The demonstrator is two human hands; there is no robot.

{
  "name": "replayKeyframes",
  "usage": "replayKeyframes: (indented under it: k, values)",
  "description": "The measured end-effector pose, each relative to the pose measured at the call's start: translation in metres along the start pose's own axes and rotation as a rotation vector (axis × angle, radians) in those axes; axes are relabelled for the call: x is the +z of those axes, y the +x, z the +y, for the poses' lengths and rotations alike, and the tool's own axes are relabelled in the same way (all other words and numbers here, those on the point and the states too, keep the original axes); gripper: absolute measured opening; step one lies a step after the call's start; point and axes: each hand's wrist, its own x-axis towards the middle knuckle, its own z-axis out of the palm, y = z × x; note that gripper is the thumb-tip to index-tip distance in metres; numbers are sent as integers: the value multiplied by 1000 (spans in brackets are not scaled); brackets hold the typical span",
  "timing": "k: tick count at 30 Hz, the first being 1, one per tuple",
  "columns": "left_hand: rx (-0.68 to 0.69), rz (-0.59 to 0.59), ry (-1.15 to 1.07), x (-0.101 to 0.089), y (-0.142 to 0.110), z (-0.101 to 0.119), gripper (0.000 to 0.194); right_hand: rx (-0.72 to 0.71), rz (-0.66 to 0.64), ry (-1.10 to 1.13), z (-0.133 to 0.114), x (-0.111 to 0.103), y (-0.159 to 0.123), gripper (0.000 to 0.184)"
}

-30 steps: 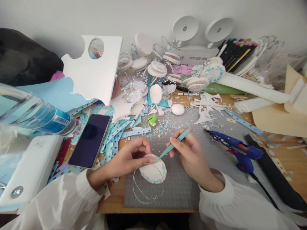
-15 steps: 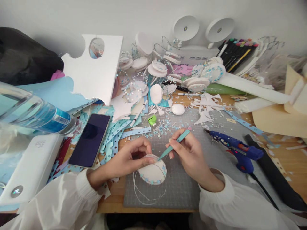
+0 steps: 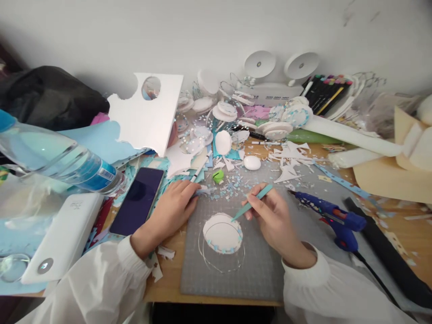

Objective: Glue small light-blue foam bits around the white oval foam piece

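My right hand (image 3: 270, 216) pinches teal tweezers (image 3: 253, 202), their tip at the upper right edge of a white oval disc (image 3: 221, 234). The disc lies on the grey cutting mat (image 3: 263, 274). Small blue stars line its lower and right edge, and a thin wire loop (image 3: 219, 271) curves around and across it. My left hand (image 3: 172, 209) is off the disc, fingers curled down over a light blue paper strip (image 3: 202, 191) whose end shows blurred past the fingertips. The left fingertips are partly hidden.
A blue glue gun (image 3: 330, 216) lies at right beside a black bar (image 3: 384, 252). Tiny paper stars and white scraps litter the mat's far side. At left are a phone (image 3: 137, 202), a power bank (image 3: 64, 238) and a tilted water bottle (image 3: 67, 157). Decorated discs (image 3: 224, 110) crowd the back.
My left hand has let go of the disc and moved left onto the light blue paper strip. My right hand still holds the tweezers at the disc's edge. The camera view has shifted.
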Motion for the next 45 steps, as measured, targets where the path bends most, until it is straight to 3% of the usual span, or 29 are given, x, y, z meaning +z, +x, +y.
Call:
replayKeyframes:
  k: [2,6,9,11,16,19,24,28,31,35,39,45]
  values:
    - [-8,63,-18,-1,-1,-1,15,-13,-5,-7,1,0,1,25]
    - [-164,397,-54,-8,-3,-5,14,-15,2,-8,0,1,2,26]
    - [-276,452,-4,-12,-2,-10,17,-22,13,1,0,1,2,26]
    - [-267,456,32,-11,-1,-11,20,-34,18,-3,-1,1,2,27]
    - [-119,602,87,-11,-3,0,24,-58,24,-48,1,-1,1,25]
    - [-40,479,-179,-14,-6,10,13,-71,11,-51,2,-2,1,23]
    - [-113,-124,-849,-14,-7,24,21,-74,-33,-26,4,0,-2,20]
    - [-182,-352,-1050,-7,-9,29,22,-72,-65,-25,6,2,-4,19]
    - [-246,-386,-1157,-3,-10,29,20,-59,-40,-11,4,1,-3,20]
    - [-313,-362,-1281,-4,-10,28,20,-37,99,63,-3,-2,3,23]
    - [-282,-344,-1295,-4,-10,27,25,-76,217,129,-10,-5,10,23]
    - [-250,-333,-1321,-1,-12,23,21,-95,237,167,-11,-6,14,24]
